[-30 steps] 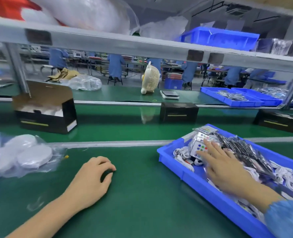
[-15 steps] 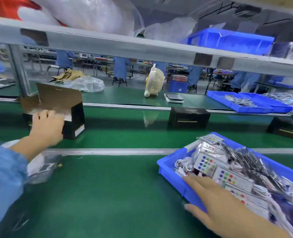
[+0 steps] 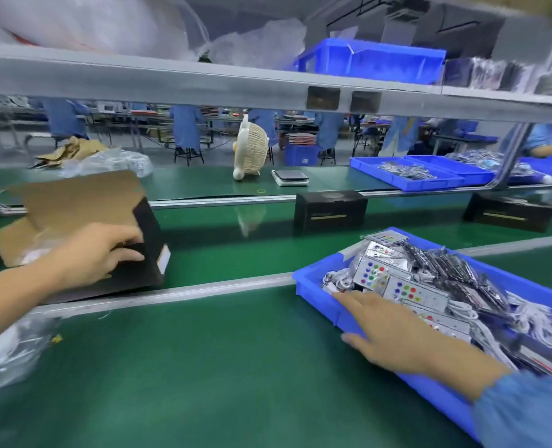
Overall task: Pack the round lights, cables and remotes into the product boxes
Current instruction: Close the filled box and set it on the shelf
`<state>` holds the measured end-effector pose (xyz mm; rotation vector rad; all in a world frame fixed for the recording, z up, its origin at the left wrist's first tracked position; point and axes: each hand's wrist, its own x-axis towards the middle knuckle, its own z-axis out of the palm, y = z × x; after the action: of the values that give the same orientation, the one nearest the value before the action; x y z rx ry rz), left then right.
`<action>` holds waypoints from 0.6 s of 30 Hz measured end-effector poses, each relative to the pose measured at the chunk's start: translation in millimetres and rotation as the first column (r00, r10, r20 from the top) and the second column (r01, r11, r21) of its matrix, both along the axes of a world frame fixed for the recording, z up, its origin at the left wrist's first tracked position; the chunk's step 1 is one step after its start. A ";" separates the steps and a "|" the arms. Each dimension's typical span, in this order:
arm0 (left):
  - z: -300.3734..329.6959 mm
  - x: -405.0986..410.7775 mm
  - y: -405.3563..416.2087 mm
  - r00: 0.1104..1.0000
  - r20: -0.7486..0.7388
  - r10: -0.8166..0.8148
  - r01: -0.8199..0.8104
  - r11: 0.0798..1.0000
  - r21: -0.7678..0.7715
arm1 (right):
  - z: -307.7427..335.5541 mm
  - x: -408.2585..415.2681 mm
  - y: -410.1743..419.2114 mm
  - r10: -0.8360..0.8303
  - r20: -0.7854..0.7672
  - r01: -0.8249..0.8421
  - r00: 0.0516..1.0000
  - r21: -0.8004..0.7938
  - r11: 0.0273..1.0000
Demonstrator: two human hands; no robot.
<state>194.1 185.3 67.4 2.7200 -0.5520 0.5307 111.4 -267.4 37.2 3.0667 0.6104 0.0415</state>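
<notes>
An open product box (image 3: 145,240), black with brown cardboard flaps raised, is seen on the green conveyor belt (image 3: 236,250) at its left end. The box is gripped by the left hand (image 3: 97,253): fingers curled over the top edge of the near black wall, thumb against the outer face. White contents are visible inside the box but cannot be identified.

A blue bin (image 3: 316,289) is placed at the right edge of the near green bench (image 3: 203,367), its far corner over the metal rail (image 3: 203,287) dividing bench from belt. The bin is filled with bagged remotes (image 3: 407,291) with coloured buttons, white cables (image 3: 334,281) and dark bagged items (image 3: 446,270). The right hand (image 3: 394,334) is laid flat across the near rim of the bin, fingers straight and slightly apart, fingertips touching the cables at the bin's left corner; nothing is clasped.

Bagged round lights (image 3: 6,350) are noted at the left edge of the bench, blurred. Two closed black boxes (image 3: 329,210) stand on the belt's far side, well apart. On the far bench a small cream fan (image 3: 252,150) and a scale (image 3: 290,177) are recorded.
</notes>
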 end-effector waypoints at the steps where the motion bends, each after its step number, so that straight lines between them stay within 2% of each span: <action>1: 6.3 -14.3 -20.3 0.997 0.021 -0.069 0.069 0.998 0.012 | 8.4 7.9 -8.3 -0.042 0.005 0.041 0.999 0.118 0.992; 3: 12.6 -42.6 -60.8 0.974 0.037 -0.225 0.222 0.973 0.056 | 24.2 26.8 -33.3 -0.203 0.140 0.163 0.969 0.250 0.954; 5: 4.7 -65.4 -101.9 0.960 -0.061 -0.273 0.280 0.946 0.163 | 30.7 45.3 -57.3 -0.326 0.252 0.310 0.911 0.100 0.945; 7: -11.3 -87.7 -146.9 0.968 -0.145 -0.204 0.238 0.926 0.292 | 24.7 57.6 -71.4 -0.387 0.198 0.390 0.901 0.025 0.921; 9: -18.6 -114.5 -193.3 0.979 0.044 -0.200 0.166 0.900 0.402 | 19.4 66.2 -75.4 -0.401 0.165 0.384 0.901 0.128 0.915; 11: -18.4 -138.4 -227.2 0.956 0.188 -0.225 0.131 0.903 0.410 | 20.2 68.5 -71.1 -0.406 0.176 0.379 0.897 0.170 0.910; 14: -18.6 -160.9 -255.3 0.940 0.270 -0.208 0.090 0.916 0.391 | 20.2 64.9 -57.3 -0.329 0.287 0.310 0.900 0.110 0.944; 16: -15.7 -174.1 -253.0 0.904 0.380 -0.194 0.058 0.938 0.342 | 16.0 61.0 -50.8 -0.234 0.349 0.231 0.907 0.052 0.972; 18: -22.4 -182.6 -237.0 0.879 0.453 -0.149 -0.007 0.946 0.325 | 14.2 58.5 -51.0 -0.166 0.350 0.180 0.922 -0.008 0.984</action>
<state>11.4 -51.7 45.0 2.8469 -0.9293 1.2005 170.0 -318.5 51.4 2.9496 0.3131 0.5503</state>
